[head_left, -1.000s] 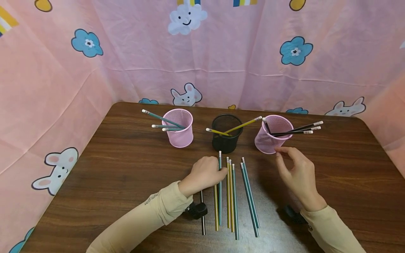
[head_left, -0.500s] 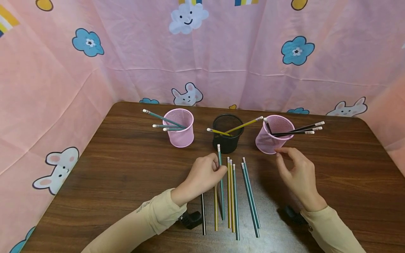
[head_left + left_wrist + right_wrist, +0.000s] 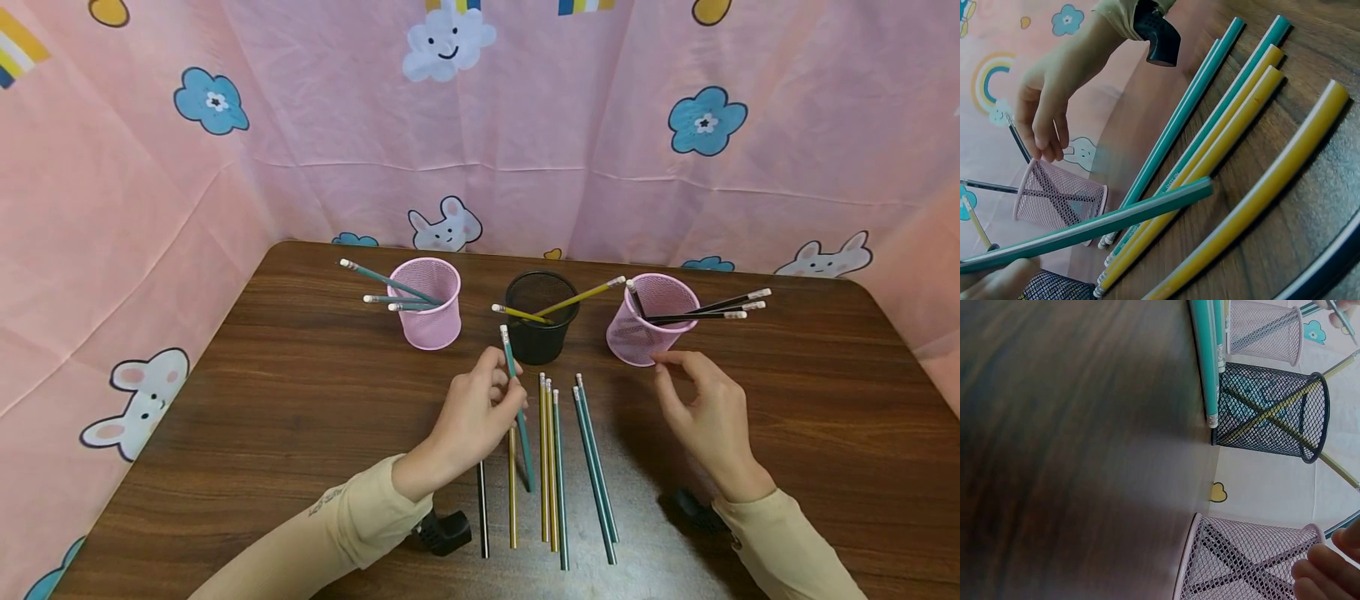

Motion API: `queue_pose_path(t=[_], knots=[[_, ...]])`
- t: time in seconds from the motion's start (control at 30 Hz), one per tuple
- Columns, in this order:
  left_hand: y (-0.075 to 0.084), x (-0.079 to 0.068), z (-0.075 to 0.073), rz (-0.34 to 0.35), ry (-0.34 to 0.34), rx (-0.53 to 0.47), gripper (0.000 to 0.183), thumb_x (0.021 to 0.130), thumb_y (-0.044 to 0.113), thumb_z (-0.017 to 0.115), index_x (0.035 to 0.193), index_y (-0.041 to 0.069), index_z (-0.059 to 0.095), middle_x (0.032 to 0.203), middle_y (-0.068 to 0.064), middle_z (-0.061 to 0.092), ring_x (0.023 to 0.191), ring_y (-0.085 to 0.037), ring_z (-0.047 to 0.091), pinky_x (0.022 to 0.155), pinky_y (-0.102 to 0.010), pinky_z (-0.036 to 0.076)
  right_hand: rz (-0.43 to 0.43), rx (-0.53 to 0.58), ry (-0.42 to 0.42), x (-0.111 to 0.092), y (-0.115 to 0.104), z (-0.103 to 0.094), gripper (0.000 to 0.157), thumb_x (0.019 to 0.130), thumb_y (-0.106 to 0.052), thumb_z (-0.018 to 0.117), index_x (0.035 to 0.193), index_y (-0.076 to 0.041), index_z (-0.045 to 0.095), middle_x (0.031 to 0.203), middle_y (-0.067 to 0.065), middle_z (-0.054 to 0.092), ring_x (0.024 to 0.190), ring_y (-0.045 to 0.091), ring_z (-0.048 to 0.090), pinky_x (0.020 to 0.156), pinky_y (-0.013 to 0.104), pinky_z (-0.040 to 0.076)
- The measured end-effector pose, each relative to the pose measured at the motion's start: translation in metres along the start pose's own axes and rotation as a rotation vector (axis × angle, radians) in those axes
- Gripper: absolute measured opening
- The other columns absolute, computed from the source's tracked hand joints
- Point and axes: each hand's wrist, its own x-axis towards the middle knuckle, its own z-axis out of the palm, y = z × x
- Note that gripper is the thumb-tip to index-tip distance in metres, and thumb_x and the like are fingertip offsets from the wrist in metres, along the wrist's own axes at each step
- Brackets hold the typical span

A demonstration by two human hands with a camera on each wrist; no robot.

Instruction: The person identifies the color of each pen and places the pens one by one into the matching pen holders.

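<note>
Pinching a teal pencil (image 3: 522, 437), the left hand (image 3: 467, 414) extends from an illegibly lettered sleeve (image 3: 360, 518).

Now a slim teal pencil (image 3: 523, 446) is pinched in the left hand (image 3: 471, 408), held slanted, its white eraser (image 3: 504, 335) jutting beyond the fingers; near the right hand (image 3: 708, 417), a pink mesh cup (image 3: 632, 337) is seen, loaded with black pencils (image 3: 705, 316).

My right hand (image 3: 1327, 575), lower right, overlaps a pink mesh cup (image 3: 1254, 540) with dark pencils (image 3: 1222, 548) inside; upper right, yellow pencils (image 3: 1338, 469) cross in a black mesh cup (image 3: 1260, 439) beside teal pencils (image 3: 1204, 356).
</note>
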Motion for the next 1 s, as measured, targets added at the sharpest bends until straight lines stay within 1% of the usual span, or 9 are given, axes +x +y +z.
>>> queue_pose_path(t=[0.1, 0.27, 0.37, 0.47, 0.57, 0.7, 0.87, 0.93, 1.0], knots=[[0.0, -0.001, -0.001, 0.052, 0.06, -0.036, 0.011, 0.087, 0.0, 0.052, 0.096, 0.005, 0.054, 0.074, -0.01, 0.069, 0.059, -0.018, 0.067, 0.053, -0.02, 0.048, -0.001, -0.001, -0.003, 0.0, 0.0, 0.0, 0.017, 0.08, 0.003, 0.064, 0.095, -0.001, 0.069, 0.09, 0.011, 0.071, 0.079, 0.025, 0.066, 0.074, 0.019, 0.042], [0.002, -0.001, -0.006, 0.153, 0.156, -0.109, 0.01, 0.087, -0.002, 0.055, 0.096, 0.001, 0.055, 0.076, -0.01, 0.069, 0.066, -0.02, 0.069, 0.058, -0.022, 0.053, -0.003, 0.0, -0.003, -0.001, 0.001, 0.0, 0.017, 0.08, 0.003, 0.064, 0.096, -0.002, 0.07, 0.09, 0.011, 0.071, 0.079, 0.025, 0.066, 0.074, 0.021, 0.042], [0.002, 0.0, -0.01, 0.217, 0.216, -0.124, 0.009, 0.087, -0.003, 0.056, 0.097, -0.003, 0.055, 0.08, -0.012, 0.069, 0.07, -0.025, 0.07, 0.061, -0.023, 0.055, -0.003, 0.0, -0.002, -0.001, 0.001, 0.0, 0.017, 0.08, 0.003, 0.064, 0.096, -0.002, 0.07, 0.09, 0.011, 0.071, 0.079, 0.025, 0.066, 0.074, 0.021, 0.042], [0.002, 0.001, -0.016, 0.262, 0.281, -0.129, 0.01, 0.088, -0.003, 0.057, 0.097, -0.005, 0.056, 0.082, -0.014, 0.07, 0.072, -0.028, 0.071, 0.063, -0.023, 0.056, 0.002, -0.001, -0.002, -0.001, 0.001, 0.0, 0.017, 0.08, 0.003, 0.064, 0.095, -0.002, 0.07, 0.09, 0.011, 0.071, 0.079, 0.024, 0.066, 0.074, 0.019, 0.042], [0.003, 0.003, -0.023, 0.293, 0.329, -0.161, 0.01, 0.088, -0.005, 0.057, 0.098, -0.006, 0.055, 0.082, -0.016, 0.07, 0.072, -0.027, 0.071, 0.062, -0.026, 0.056, 0.005, -0.003, -0.004, 0.0, 0.001, 0.0, 0.017, 0.08, 0.003, 0.064, 0.095, -0.001, 0.069, 0.089, 0.011, 0.071, 0.079, 0.025, 0.065, 0.074, 0.019, 0.041], [0.004, 0.005, -0.032, 0.334, 0.378, -0.19, 0.009, 0.088, -0.006, 0.056, 0.098, -0.007, 0.055, 0.082, -0.018, 0.069, 0.069, -0.023, 0.07, 0.06, -0.03, 0.057, 0.004, -0.005, -0.008, 0.0, 0.001, 0.0, 0.016, 0.08, 0.003, 0.064, 0.095, -0.001, 0.069, 0.089, 0.011, 0.07, 0.079, 0.025, 0.065, 0.074, 0.019, 0.041], [0.004, 0.009, -0.039, 0.379, 0.437, -0.181, 0.008, 0.089, -0.006, 0.055, 0.097, -0.009, 0.055, 0.081, -0.019, 0.069, 0.068, -0.018, 0.07, 0.06, -0.029, 0.056, 0.003, -0.009, -0.013, 0.0, 0.001, 0.0, 0.016, 0.081, 0.003, 0.064, 0.095, -0.001, 0.069, 0.089, 0.011, 0.07, 0.079, 0.024, 0.065, 0.074, 0.019, 0.041], [0.005, 0.01, -0.042, 0.388, 0.459, -0.177, 0.008, 0.089, -0.005, 0.055, 0.097, -0.009, 0.054, 0.082, -0.019, 0.069, 0.07, -0.018, 0.07, 0.061, -0.027, 0.056, 0.002, -0.009, -0.015, 0.0, 0.001, 0.0, 0.016, 0.08, 0.003, 0.064, 0.096, -0.001, 0.069, 0.089, 0.011, 0.07, 0.079, 0.024, 0.065, 0.074, 0.019, 0.041], [0.005, 0.011, -0.045, 0.393, 0.481, -0.168, 0.009, 0.09, -0.004, 0.056, 0.098, -0.009, 0.054, 0.084, -0.019, 0.069, 0.073, -0.021, 0.07, 0.064, -0.025, 0.056, 0.001, -0.009, -0.014, 0.0, 0.001, 0.0, 0.016, 0.08, 0.003, 0.064, 0.096, -0.001, 0.069, 0.089, 0.011, 0.07, 0.079, 0.024, 0.066, 0.074, 0.019, 0.041]])
